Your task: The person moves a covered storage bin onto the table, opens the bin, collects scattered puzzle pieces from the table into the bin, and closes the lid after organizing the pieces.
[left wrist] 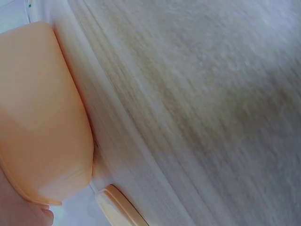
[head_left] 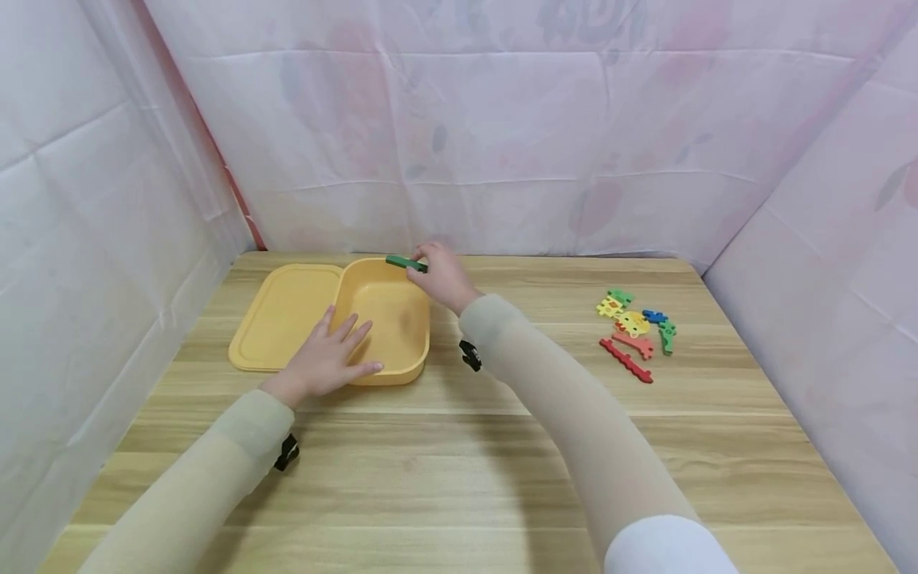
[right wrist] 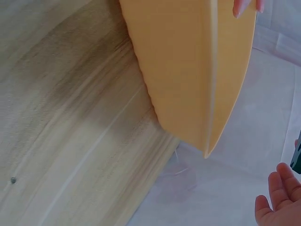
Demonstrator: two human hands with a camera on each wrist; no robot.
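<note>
Head view, right hand: the right hand (head_left: 441,275) is pinching a small flat green puzzle piece (head_left: 405,262) in its fingertips and holding it over the back rim of the yellow plastic box (head_left: 423,335).
Head view, left hand: the left hand (head_left: 326,359) is lying flat with fingers spread, pressing on the near left corner of the box.
Head view, lid: the yellow plastic lid (head_left: 283,315) is lying flat just to the left of the box, touching it.
Head view, other pieces: a little pile of colourful foam puzzle pieces (head_left: 634,331) is sitting well apart on the right side of the wooden table (head_left: 459,462).
Left wrist view, box: the yellow box's rounded side (left wrist: 44,117) is filling the left of the picture; the table is looking blurry, and the fingers are not showing, so I cannot tell how they lie here.
Right wrist view, box: the yellow box wall (right wrist: 188,70) is looming close, with a fingertip (right wrist: 244,7) at the top edge.
Right wrist view, palm: a bit of the right palm is showing in the bottom corner, and a dark green edge is peeking in beside it.
Doing it well: I think the piece should be hanging right over the hollow middle before the pinch is letting go, while the flat hand is keeping the box from sliding.
</note>
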